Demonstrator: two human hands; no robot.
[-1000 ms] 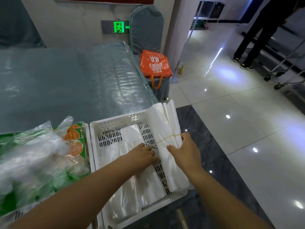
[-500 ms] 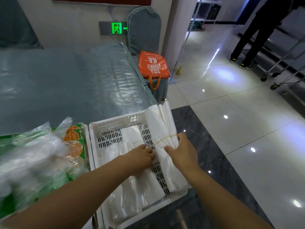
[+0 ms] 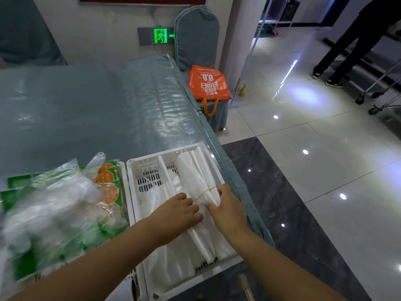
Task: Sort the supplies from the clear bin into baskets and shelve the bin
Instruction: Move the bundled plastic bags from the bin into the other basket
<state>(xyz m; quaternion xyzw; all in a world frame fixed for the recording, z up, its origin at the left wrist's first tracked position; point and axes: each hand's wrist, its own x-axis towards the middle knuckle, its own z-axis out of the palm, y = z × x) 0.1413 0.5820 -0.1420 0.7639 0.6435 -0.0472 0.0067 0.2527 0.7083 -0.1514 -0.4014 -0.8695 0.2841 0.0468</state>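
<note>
A white slotted basket (image 3: 149,168) sits at the table's right front corner. Inside it lie folded clear plastic bags, and a bundle of white bags (image 3: 196,177) tied with a yellow rubber band rests along the right side. My right hand (image 3: 227,208) grips this bundle at the band. My left hand (image 3: 178,210) presses on the bundle's left side, fingers curled against it. Left of the basket, a second basket holds a heap of clear plastic gloves and green-orange packets (image 3: 65,209). The clear bin is not in view.
The table (image 3: 86,114) is covered in blue cloth under clear plastic. An orange shopping bag (image 3: 209,84) sits on a covered chair past the table's right edge. Glossy tiled floor lies to the right, with a person's legs (image 3: 347,46) and cart wheels (image 3: 373,105) far right.
The bundle of white bags has dropped from leaning over the basket's right rim to lying inside the basket. Both hands moved down with it.
</note>
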